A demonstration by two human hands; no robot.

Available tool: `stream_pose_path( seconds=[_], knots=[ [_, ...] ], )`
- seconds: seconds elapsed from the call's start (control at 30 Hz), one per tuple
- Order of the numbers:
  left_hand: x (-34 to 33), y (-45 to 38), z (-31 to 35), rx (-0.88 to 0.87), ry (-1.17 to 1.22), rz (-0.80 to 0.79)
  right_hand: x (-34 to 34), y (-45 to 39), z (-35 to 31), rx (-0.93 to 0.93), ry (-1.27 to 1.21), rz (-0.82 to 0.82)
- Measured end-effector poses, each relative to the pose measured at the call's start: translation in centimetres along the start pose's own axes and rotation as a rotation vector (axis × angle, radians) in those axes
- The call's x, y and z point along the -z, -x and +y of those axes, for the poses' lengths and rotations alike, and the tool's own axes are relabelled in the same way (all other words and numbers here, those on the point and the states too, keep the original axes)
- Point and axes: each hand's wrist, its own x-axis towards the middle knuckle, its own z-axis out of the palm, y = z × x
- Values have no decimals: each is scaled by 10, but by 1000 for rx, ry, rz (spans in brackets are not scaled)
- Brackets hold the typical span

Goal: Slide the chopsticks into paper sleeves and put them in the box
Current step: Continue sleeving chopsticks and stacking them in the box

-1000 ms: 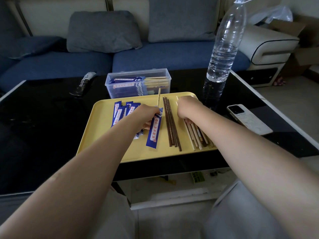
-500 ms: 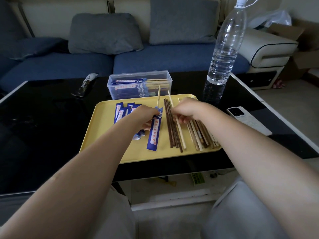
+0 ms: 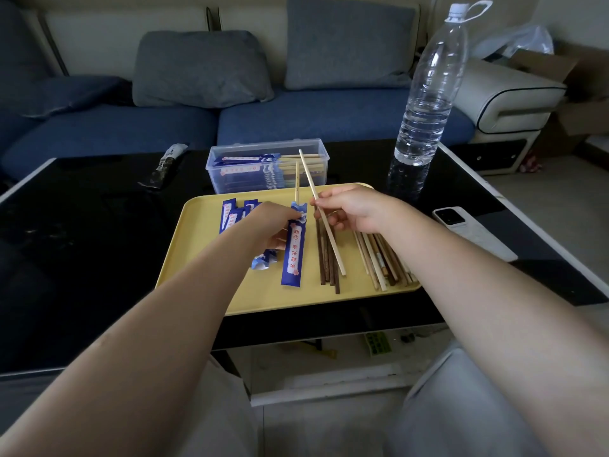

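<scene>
On the yellow tray point(image 3: 204, 258) my left hand point(image 3: 267, 225) grips a blue paper sleeve point(image 3: 294, 252) with one pale chopstick point(image 3: 297, 181) sticking out of its top. My right hand point(image 3: 352, 209) pinches a second pale chopstick point(image 3: 324, 219), lifted and slanted over the dark chopsticks point(image 3: 324, 262), its tip a little right of the sleeve's mouth. More pale and brown chopsticks point(image 3: 382, 262) lie at the tray's right. Spare sleeves point(image 3: 235, 212) lie behind my left hand. The clear plastic box point(image 3: 267, 166) behind the tray holds several sleeved pairs.
A tall water bottle point(image 3: 428, 94) stands at the back right of the black table point(image 3: 82, 242). A white phone point(image 3: 468, 229) lies right of the tray. A small dark packet point(image 3: 164, 163) lies at the back left. A blue sofa with grey cushions runs behind.
My right hand picked a pale chopstick out of the right pile and lifted it leftward, toward the sleeve. My left hand kept hold of the sleeve with its first chopstick.
</scene>
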Motion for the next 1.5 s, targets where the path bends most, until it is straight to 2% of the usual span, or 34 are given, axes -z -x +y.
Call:
stream_pose_path(
  seconds=[0.3, 0.47, 0.67, 0.77, 0.9, 1.07, 1.2, 1.5],
  knots=[
    [2, -2, -2, -9, 1, 3, 0, -5, 4, 22, -26, 68],
    [2, -3, -2, -3, -8, 2, 2, -4, 3, 105, -16, 194],
    [2, -5, -3, 6, -20, 10, -2, -2, 4, 171, 270, 285],
    [2, -4, -2, 10, -8, 3, -4, -2, 3, 176, 291, 314],
    [3, -7, -2, 9, 6, 7, 1, 0, -7, 198, 178, 371],
    [7, -8, -2, 5, 147, 2, 11, 7, -15, 247, -49, 459],
    [10, -5, -1, 51, 201, -65, 17, 7, -14, 248, -330, 414],
    [7, 0, 1, 44, 102, -212, 16, 0, -13, 138, -456, 423]
  ],
)
